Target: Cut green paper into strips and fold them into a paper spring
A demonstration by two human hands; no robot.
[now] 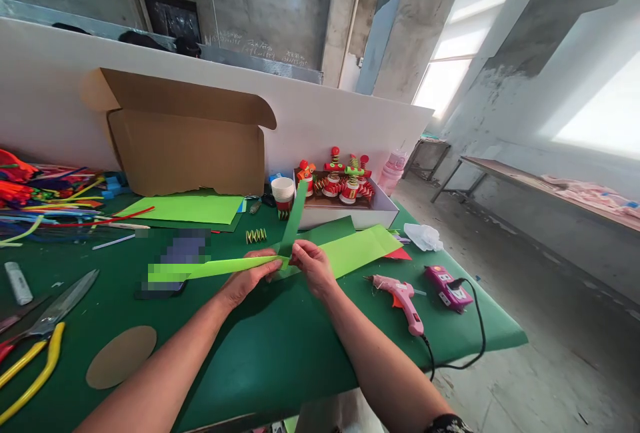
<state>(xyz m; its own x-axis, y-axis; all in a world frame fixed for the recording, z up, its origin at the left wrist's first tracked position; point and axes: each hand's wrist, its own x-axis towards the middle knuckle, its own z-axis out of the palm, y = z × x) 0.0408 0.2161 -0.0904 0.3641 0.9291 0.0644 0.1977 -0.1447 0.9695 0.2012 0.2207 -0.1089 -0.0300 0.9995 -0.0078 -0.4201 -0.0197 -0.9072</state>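
My left hand (249,280) is closed on a light green paper strip (220,266) that stretches out to the left above a phone-like dark object (185,246), which is blurred. A darker green paper strip (294,220) stands up from the crossing point, where the two strips overlap at about a right angle. My right hand (314,266) pinches the strips at that overlap, its fingertips close to the left thumb. Behind it lie a light green paper sheet (364,250) and a dark green one (336,230). A small folded paper spring (256,236) rests nearby.
At right are a pink glue gun (400,294) and a purple power box (449,288) with a black cord. Large yellow-handled scissors (55,326) and an oval cardboard piece (121,357) lie left. Farther back stand paper cups (283,190), a box of red figures (345,216) and an open cardboard box (190,153).
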